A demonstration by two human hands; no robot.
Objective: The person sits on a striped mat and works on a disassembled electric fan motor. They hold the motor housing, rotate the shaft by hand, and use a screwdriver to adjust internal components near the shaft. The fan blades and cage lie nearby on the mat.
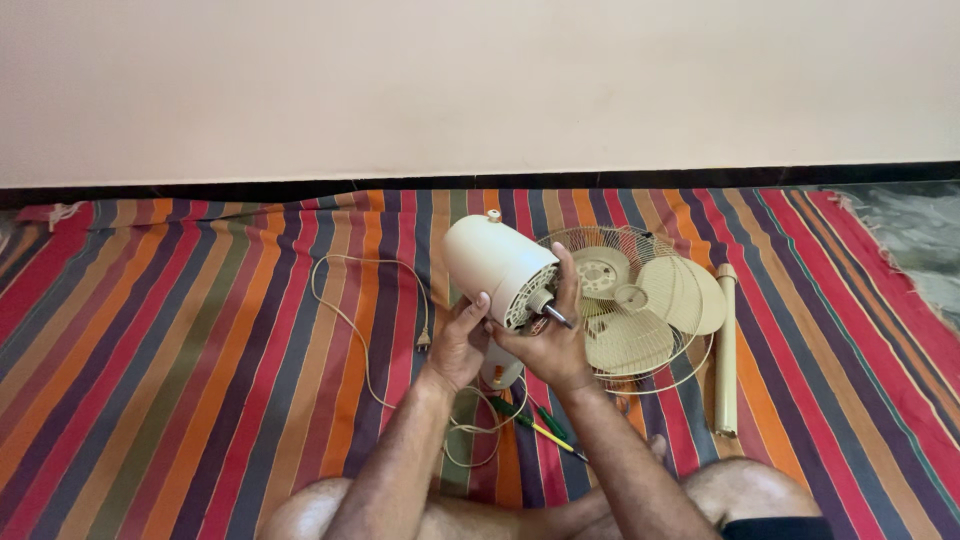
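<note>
Striped cloth in red, orange, green and blue is spread across the floor up to a plain pale wall, with a dark skirting strip seen at the wall's foot. Near the middle of the cloth a cream fan motor housing is held up, its rounded back turned toward the wall and its vented front face, with a short metal shaft sticking out, turned toward the person. The left hand is wrapped around the lower edge of the housing from below, fingers curled against it. The right hand is closed on the housing's front face, its fingers reaching up beside the shaft and the thumb lying under it. Just right of the housing a round wire guard is laid flat on the cloth, and a cream three-bladed fan blade is rested inside it. Further right of the housing, beyond the guard, a cream tube is laid lengthwise, touching the guard's rim. A cream power cord is looped on the cloth left of the housing, ending in a plug close to the left wrist. Below the housing, between the forearms, two screwdrivers with green and yellow handles are laid on the cloth. Bare knees are seen at the bottom edge.
</note>
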